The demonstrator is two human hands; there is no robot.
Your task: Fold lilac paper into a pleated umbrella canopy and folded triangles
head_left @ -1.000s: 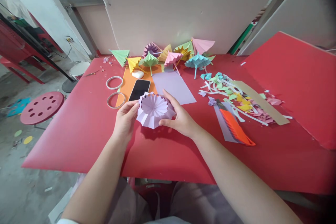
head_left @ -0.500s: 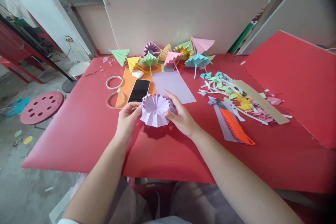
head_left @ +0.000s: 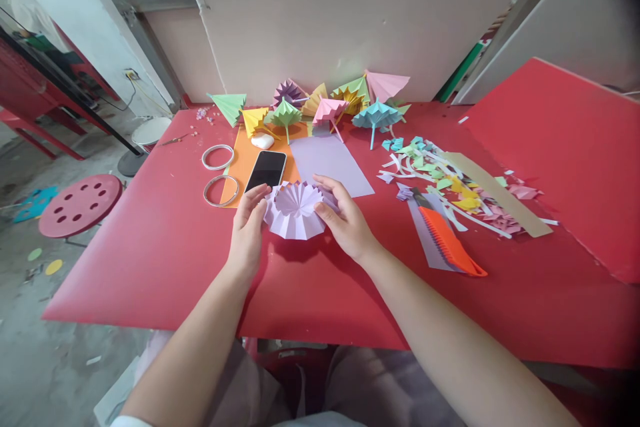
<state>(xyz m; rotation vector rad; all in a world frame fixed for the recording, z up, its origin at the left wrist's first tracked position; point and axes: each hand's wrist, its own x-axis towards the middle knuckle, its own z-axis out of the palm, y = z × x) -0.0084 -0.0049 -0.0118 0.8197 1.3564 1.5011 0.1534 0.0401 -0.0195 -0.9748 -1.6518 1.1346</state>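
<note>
Pleated purple paper (head_left: 299,215) sits between my two hands, in front of my body, at the near-middle of the red table (head_left: 175,253). Looks lifted: shadow on the table below it. Left hand (head_left: 249,227) grasps its left side, fingers and thumb curved at the edge. Right hand (head_left: 346,220) grasps the right side, thumb on the near face, fingers spread round behind.

Orientation: round, bowl-like, hollow facing up and tipped slightly towards me. Folds radiate from the centre; zigzag rim on top, outer pleats slanting down towards my side. No true long axis as it's round; widest spread runs left-right, hand to hand. Central axis roughly upright, leaning my way.

Around: phone (head_left: 267,170) just beyond the left fingers, flat purple sheet (head_left: 333,167) behind the paper, finished paper umbrellas (head_left: 287,113) along the back, orange knife (head_left: 447,240) and paper scraps (head_left: 443,181) off right.
</note>
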